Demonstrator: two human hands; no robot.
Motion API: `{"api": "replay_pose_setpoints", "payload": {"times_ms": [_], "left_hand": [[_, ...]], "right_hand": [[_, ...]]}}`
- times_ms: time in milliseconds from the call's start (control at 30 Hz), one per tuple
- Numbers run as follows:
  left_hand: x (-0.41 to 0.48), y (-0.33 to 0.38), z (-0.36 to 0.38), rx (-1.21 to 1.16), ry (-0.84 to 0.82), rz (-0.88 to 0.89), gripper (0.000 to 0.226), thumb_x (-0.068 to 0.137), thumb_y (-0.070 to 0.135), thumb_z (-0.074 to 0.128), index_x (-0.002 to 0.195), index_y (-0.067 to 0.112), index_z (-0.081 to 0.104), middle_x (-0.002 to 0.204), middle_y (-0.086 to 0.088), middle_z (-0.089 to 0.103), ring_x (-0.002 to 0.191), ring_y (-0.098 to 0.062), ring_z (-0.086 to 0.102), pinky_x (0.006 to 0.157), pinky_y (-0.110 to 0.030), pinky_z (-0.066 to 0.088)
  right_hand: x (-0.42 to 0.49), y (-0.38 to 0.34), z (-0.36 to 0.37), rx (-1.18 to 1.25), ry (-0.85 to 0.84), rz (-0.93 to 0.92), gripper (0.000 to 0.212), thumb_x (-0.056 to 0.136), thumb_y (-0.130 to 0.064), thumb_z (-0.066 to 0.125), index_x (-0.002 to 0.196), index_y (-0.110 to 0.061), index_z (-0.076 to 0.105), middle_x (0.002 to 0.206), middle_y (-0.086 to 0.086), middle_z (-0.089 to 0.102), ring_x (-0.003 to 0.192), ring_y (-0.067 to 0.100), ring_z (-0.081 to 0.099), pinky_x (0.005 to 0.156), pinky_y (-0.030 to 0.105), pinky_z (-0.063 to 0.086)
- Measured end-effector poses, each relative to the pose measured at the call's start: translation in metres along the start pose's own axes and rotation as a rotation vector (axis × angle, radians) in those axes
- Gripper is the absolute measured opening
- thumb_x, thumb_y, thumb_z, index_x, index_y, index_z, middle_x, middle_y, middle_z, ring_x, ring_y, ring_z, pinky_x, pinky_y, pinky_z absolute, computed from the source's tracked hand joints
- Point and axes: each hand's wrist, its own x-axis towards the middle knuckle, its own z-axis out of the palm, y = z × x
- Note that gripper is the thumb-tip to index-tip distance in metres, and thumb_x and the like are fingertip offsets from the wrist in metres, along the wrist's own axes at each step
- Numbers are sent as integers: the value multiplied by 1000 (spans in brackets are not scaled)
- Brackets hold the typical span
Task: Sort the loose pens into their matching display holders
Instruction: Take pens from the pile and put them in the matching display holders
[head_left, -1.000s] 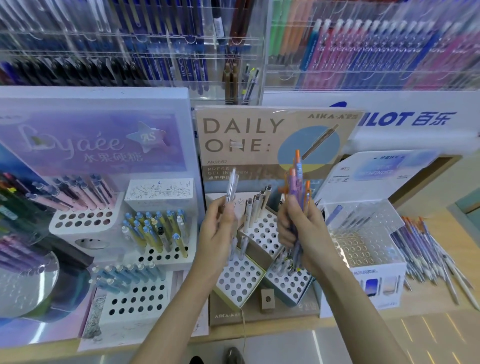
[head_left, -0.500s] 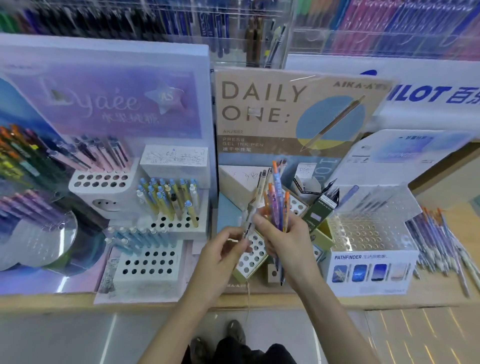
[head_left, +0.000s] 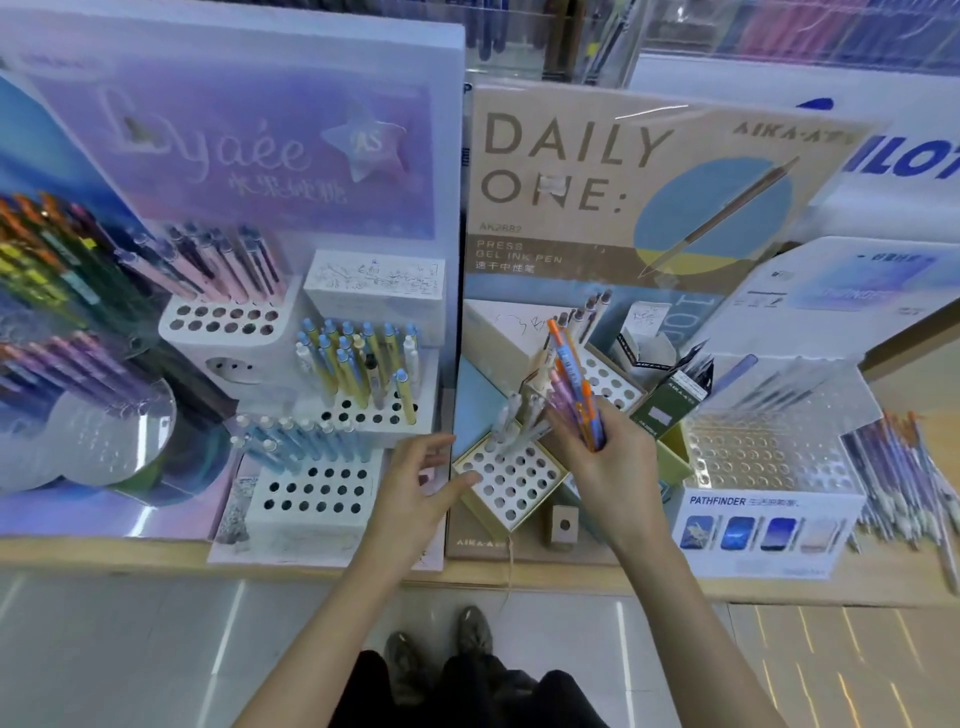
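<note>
Near the front edge of the shelf (head_left: 156, 560), the left hand (head_left: 415, 491) is empty, fingers straight and spread, with the thumb tip at the left corner of the white perforated holder (head_left: 511, 483). Just beyond, the right hand (head_left: 610, 467) curls its fingers tight around a bundle of orange-clipped pens (head_left: 571, 376) that fans upward. More loose pens (head_left: 906, 467) lie at the shelf's right end, beside the clear Pathfinder holder (head_left: 769, 452).
</note>
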Motion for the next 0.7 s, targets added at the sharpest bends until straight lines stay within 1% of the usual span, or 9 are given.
{"api": "replay_pose_setpoints", "payload": {"times_ms": [100, 200, 267, 333, 433, 500, 633, 667, 700], "left_hand": [[3, -1, -1, -9, -10, -10, 33, 82, 19, 72, 102, 37, 53, 114, 4, 55, 100, 7, 52, 78, -5, 40], [5, 2, 1, -22, -27, -7, 30, 82, 21, 72, 99, 39, 54, 111, 7, 58, 98, 7, 55, 80, -12, 43], [6, 3, 3, -39, -30, -9, 29, 82, 20, 72, 99, 36, 55, 111, 7, 59, 99, 2, 57, 82, -16, 45], [7, 4, 3, -59, -30, -15, 28, 82, 18, 71, 101, 33, 56, 111, 4, 59, 99, -1, 58, 81, -18, 46], [9, 6, 2, -70, -36, -28, 28, 82, 17, 72, 101, 31, 57, 111, 4, 60, 97, -1, 58, 80, -16, 47], [9, 7, 1, -70, -43, -31, 27, 83, 18, 71, 100, 32, 57, 110, 6, 60, 95, 2, 58, 78, -13, 47], [11, 8, 2, -79, -62, -22, 22, 83, 17, 71, 96, 31, 60, 105, 8, 62, 88, 7, 58, 75, -8, 45], [11, 8, 3, -77, -73, -18, 20, 83, 16, 71, 95, 30, 61, 102, 8, 64, 86, 7, 59, 73, -8, 45], [11, 8, 4, -76, -85, -19, 19, 83, 16, 71, 94, 28, 62, 100, 8, 65, 86, 5, 60, 73, -9, 45]], "right_hand": [[2, 9, 1, -3, 11, 3, 30, 89, -18, 67, 69, -33, 50, 55, -18, 52, 50, 1, 41, 49, 11, 32], [7, 12, 1, 6, 2, -14, 25, 89, -20, 67, 73, -32, 51, 56, -11, 49, 52, 1, 42, 49, 12, 32], [12, 12, -1, -24, -14, -47, 26, 89, -23, 67, 75, -35, 49, 58, -12, 46, 53, 0, 44, 50, 11, 33], [15, 13, -3, -53, -21, -65, 19, 89, -26, 66, 78, -30, 51, 60, -13, 45, 55, -1, 45, 51, 12, 33], [17, 17, -4, -72, -67, -34, 11, 89, -26, 66, 85, -20, 58, 63, -11, 50, 57, 0, 48, 52, 14, 35], [19, 19, -4, -123, -160, -18, 12, 89, -26, 66, 90, -15, 62, 68, -9, 54, 59, 4, 49, 54, 22, 38], [25, 15, -4, -226, -234, -45, 12, 89, -27, 67, 84, -17, 62, 60, -9, 49, 53, 3, 45, 49, 17, 29], [26, 13, -4, -272, -258, -65, 12, 89, -27, 67, 85, -17, 63, 61, -8, 52, 53, 3, 46, 50, 19, 32], [26, 13, -3, -339, -286, -81, 13, 90, -28, 66, 88, -15, 65, 65, -5, 58, 57, 6, 50, 52, 25, 38]]}}
